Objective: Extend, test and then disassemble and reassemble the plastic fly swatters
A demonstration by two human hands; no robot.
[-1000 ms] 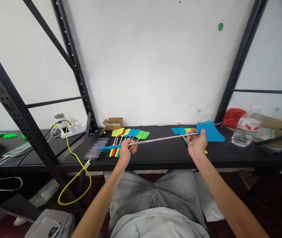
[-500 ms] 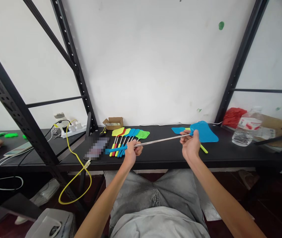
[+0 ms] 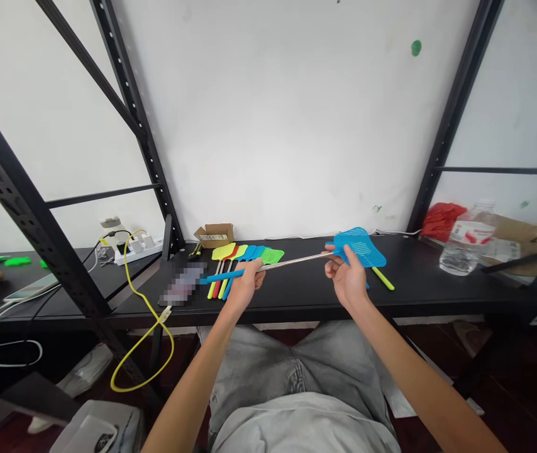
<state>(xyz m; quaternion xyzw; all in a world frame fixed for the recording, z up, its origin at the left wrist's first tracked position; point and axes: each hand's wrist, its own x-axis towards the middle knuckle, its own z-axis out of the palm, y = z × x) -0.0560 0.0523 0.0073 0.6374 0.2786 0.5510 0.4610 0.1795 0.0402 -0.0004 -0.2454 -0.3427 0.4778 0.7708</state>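
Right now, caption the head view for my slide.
Left hand by the handle, right hand by the head, a blue fly swatter is held above a black tabletop.

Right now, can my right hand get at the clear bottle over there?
Probably not without letting go: your right hand is holding the blue swatter near its head. Otherwise the way to the bottle looks fairly free, with a yellow-green handle lying on the table.

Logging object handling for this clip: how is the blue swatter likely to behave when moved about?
The blue swatter is probably light for its length, since its shaft is slender. The metal-looking shaft runs straight, suggesting it is fairly stiff. The head looks thin and perforated, so it may flex if pushed.
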